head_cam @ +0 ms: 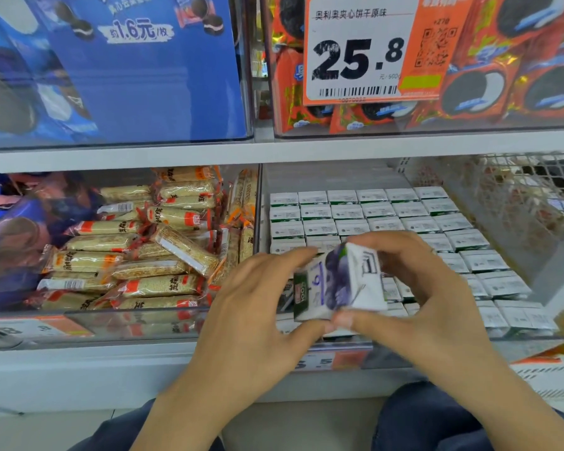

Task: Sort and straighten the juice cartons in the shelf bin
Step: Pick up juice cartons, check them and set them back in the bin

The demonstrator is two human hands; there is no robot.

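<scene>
Juice carton, prob. tilted, in both hands' grip.

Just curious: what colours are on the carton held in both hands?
Mostly white, with purple fruit artwork and a green band, seen in the head view: carton.

Juice cartons in rows in right bin; snack bars in left bin.

Grey shop shelving, a pale floor below, and what may be a wire basket at right
</scene>
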